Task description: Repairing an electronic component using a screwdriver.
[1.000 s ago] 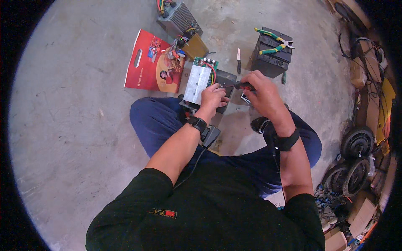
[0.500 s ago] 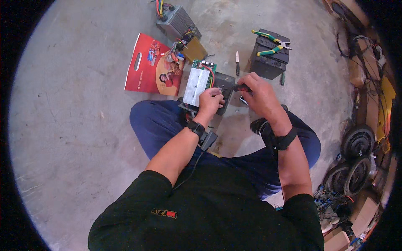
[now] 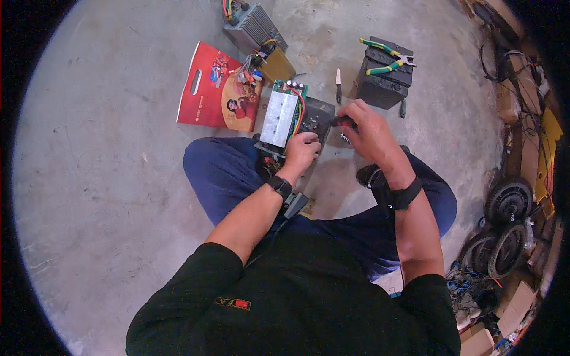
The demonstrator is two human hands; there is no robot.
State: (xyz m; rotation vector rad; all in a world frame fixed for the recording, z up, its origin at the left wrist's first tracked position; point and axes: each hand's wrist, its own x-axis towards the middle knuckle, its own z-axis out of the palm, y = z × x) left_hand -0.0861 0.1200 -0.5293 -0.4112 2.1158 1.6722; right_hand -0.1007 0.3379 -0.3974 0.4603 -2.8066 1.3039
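Note:
In front of me lies a black casing (image 3: pixel 323 111) carrying a green circuit board (image 3: pixel 301 89) with a silver metal plate (image 3: pixel 279 120) and red and yellow wires. Small loose parts (image 3: pixel 311 123) rest on its dark surface. My left hand (image 3: pixel 301 151) is over the casing's near part, fingers curled; what they grip, if anything, is hidden. My right hand (image 3: pixel 374 133) is wrapped round a red-and-black handle (image 3: pixel 344 121), which looks like a screwdriver's, at the casing's right edge. A small toothed part (image 3: pixel 346 138) sits on the floor below that hand.
Beyond the casing stand a finned metal box (image 3: pixel 255 29) and a gold-coloured box (image 3: pixel 278 65). A red carrier bag (image 3: pixel 205 89) lies left. To the right are a knife (image 3: pixel 338 86) and a black battery (image 3: pixel 383 77) topped by green-handled pliers (image 3: pixel 389 56). Wheels (image 3: pixel 507 199) and cables crowd the far right.
My left hand has drawn back toward me along the casing, uncovering the small parts on its surface. My right hand keeps its grip on the handle and has barely moved.

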